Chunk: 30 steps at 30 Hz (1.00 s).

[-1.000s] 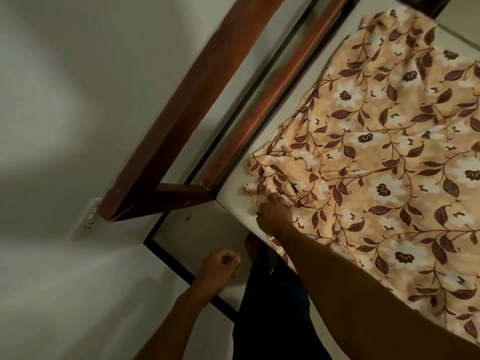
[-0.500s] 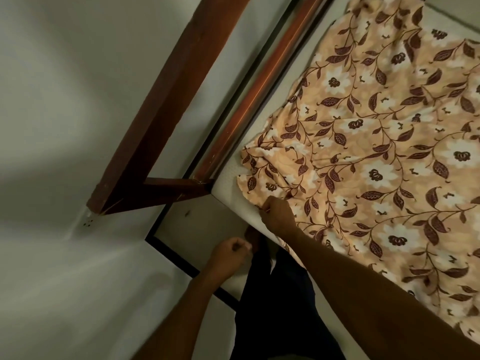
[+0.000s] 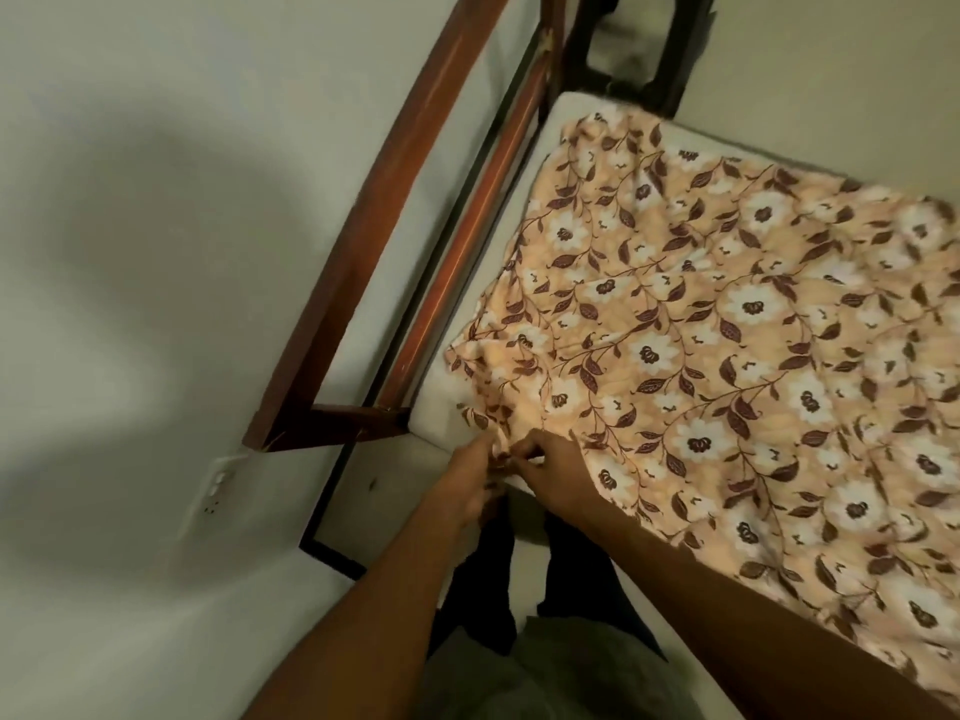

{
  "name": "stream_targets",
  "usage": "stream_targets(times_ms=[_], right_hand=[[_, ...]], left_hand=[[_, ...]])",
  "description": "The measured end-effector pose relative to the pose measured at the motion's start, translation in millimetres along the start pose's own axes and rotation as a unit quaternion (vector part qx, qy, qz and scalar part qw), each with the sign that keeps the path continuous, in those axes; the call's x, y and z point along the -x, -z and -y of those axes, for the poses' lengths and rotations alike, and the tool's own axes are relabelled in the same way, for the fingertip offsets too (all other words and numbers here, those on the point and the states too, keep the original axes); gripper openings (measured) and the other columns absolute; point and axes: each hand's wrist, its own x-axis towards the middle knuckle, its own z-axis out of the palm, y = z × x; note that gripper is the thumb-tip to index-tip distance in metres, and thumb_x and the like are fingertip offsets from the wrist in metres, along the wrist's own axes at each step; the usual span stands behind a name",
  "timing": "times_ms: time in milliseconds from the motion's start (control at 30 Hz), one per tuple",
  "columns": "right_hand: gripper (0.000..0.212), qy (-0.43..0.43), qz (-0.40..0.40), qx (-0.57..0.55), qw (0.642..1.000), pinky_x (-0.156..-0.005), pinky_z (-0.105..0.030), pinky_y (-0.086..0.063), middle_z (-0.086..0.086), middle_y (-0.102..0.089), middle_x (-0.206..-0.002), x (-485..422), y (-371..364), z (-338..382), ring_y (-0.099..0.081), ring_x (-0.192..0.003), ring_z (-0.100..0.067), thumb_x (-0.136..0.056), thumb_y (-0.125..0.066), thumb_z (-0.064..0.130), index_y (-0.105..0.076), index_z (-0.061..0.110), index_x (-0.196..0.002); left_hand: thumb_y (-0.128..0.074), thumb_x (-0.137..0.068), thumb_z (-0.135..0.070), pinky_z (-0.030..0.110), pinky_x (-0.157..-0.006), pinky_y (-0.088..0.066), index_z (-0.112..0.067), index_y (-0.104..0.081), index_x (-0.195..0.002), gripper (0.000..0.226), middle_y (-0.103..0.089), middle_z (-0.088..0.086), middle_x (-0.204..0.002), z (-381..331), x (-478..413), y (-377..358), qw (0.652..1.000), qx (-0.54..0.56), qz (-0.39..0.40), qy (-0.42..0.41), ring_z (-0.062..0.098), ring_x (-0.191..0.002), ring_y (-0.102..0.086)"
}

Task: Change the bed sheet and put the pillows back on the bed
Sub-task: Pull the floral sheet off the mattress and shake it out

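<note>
A peach bed sheet point(image 3: 727, 356) with brown leaves and white flowers lies loosely spread over a white mattress point(image 3: 436, 407). Its near corner is bunched up at the mattress corner. My left hand point(image 3: 467, 483) and my right hand point(image 3: 556, 472) meet at that corner, and both pinch the sheet's edge between fingers and thumb. The mattress shows bare along the headboard side and at the far end. No pillows are in view.
A brown wooden headboard frame point(image 3: 395, 210) runs along the left of the mattress against a pale wall. A wall socket point(image 3: 218, 485) sits low on that wall. A dark piece of furniture point(image 3: 628, 49) stands beyond the far end. My dark-trousered legs stand by the corner.
My left hand rose from below the mattress edge and joined my right hand at the sheet's corner. The view swung, showing more of the far end of the bed.
</note>
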Motion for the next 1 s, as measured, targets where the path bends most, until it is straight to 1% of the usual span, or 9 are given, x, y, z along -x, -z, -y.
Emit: stream_targets(times_ms=[100,167,300,433,533,600,733,900,1000], right_hand=[[0.018,0.003,-0.039,0.005,0.999,-0.077,-0.019,-0.051,0.005,-0.072,-0.095,28.7,14.9,10.9,-0.066,-0.088,-0.002,-0.088,-0.081,0.012,-0.068,0.017,-0.076],[0.021,0.015,-0.073,0.032,0.997,-0.084,-0.025,-0.046,0.007,-0.07,-0.1,43.7,21.1,16.5,-0.063,-0.097,-0.006,-0.086,-0.082,0.016,-0.066,0.023,-0.075],[0.021,-0.003,-0.152,0.044,0.987,-0.088,-0.033,-0.044,0.008,-0.068,-0.098,67.5,29.0,32.3,-0.058,-0.099,-0.012,-0.089,-0.08,0.019,-0.066,0.027,-0.076],[0.015,-0.062,-0.195,0.033,0.978,-0.073,-0.021,-0.043,0.011,-0.065,-0.092,74.2,24.0,48.4,-0.056,-0.085,0.001,-0.096,-0.074,0.024,-0.067,0.024,-0.082],[0.007,-0.091,-0.218,0.035,0.971,-0.071,-0.026,-0.049,0.01,-0.064,-0.093,78.9,13.2,60.4,-0.057,-0.081,-0.001,-0.098,-0.069,0.021,-0.067,0.022,-0.091],[0.005,-0.094,-0.216,0.004,0.972,-0.073,-0.029,-0.055,0.007,-0.065,-0.099,82.2,3.1,69.5,-0.062,-0.084,-0.008,-0.098,-0.067,0.02,-0.062,0.022,-0.099],[0.033,-0.111,-0.25,0.055,0.96,-0.077,-0.037,-0.058,0.006,-0.062,-0.1,81.1,-18.2,84.5,-0.06,-0.088,-0.014,-0.091,-0.067,0.047,-0.058,0.023,-0.112],[0.027,-0.126,-0.348,0.072,0.926,-0.065,-0.034,-0.048,-0.002,-0.071,-0.085,73.5,-13.3,107.4,-0.061,-0.071,-0.016,-0.107,-0.047,0.031,-0.067,0.016,-0.096],[0.031,-0.103,-0.341,0.006,0.934,-0.06,-0.032,-0.043,-0.001,-0.067,-0.074,67.2,-2.1,107.8,-0.059,-0.064,-0.017,-0.107,-0.046,0.023,-0.067,0.016,-0.084]], left_hand=[[-0.068,-0.096,-0.035,0.045,-0.077,-0.062,-0.009,-0.071,-0.124,0.039,-0.076,0.017,-0.115,-12.9,12.9,-9.4,0.994,0.104,0.005,0.02,0.033,-0.105,-0.071],[-0.073,-0.093,-0.022,0.043,-0.062,-0.059,-0.007,-0.066,-0.127,0.038,-0.073,0.02,-0.119,-20.4,22.1,-15.2,0.988,0.149,-0.003,0.028,0.035,-0.107,-0.07],[-0.07,-0.095,-0.003,0.043,-0.076,-0.056,-0.002,-0.061,-0.132,0.038,-0.066,0.019,-0.131,-30.5,42.2,-19.4,0.977,0.214,-0.007,0.008,0.031,-0.116,-0.064],[-0.068,-0.093,0.005,0.04,-0.069,-0.06,-0.004,-0.063,-0.132,0.04,-0.07,0.017,-0.117,-36.3,59.5,-13.2,0.965,0.26,0.012,-0.037,0.027,-0.099,-0.068],[-0.072,-0.087,0.01,0.044,-0.086,-0.063,-0.003,-0.062,-0.129,0.044,-0.071,0.019,-0.113,-35.2,75.0,-14.6,0.966,0.247,0.016,-0.077,0.03,-0.105,-0.07],[-0.075,-0.083,0.012,0.04,-0.08,-0.065,-0.005,-0.062,-0.126,0.048,-0.071,0.019,-0.115,-33.3,87.1,-18.0,0.97,0.194,0.006,-0.148,0.032,-0.106,-0.072],[-0.078,-0.08,0.01,0.034,-0.072,-0.065,-0.011,-0.066,-0.123,0.049,-0.072,0.013,-0.111,-28.6,106.5,-27.5,0.962,0.083,0.013,-0.259,0.027,-0.097,-0.075],[-0.086,-0.074,-0.004,0.031,-0.081,-0.064,-0.023,-0.071,-0.107,0.041,-0.078,-0.003,-0.098,-22.5,122.0,-31.3,0.942,-0.037,0.015,-0.334,0.013,-0.093,-0.075],[-0.08,-0.082,-0.004,0.027,-0.075,-0.061,-0.016,-0.071,-0.11,0.031,-0.078,0.005,-0.099,-24.6,123.8,-22.5,0.946,-0.029,0.06,-0.318,0.017,-0.092,-0.074]])
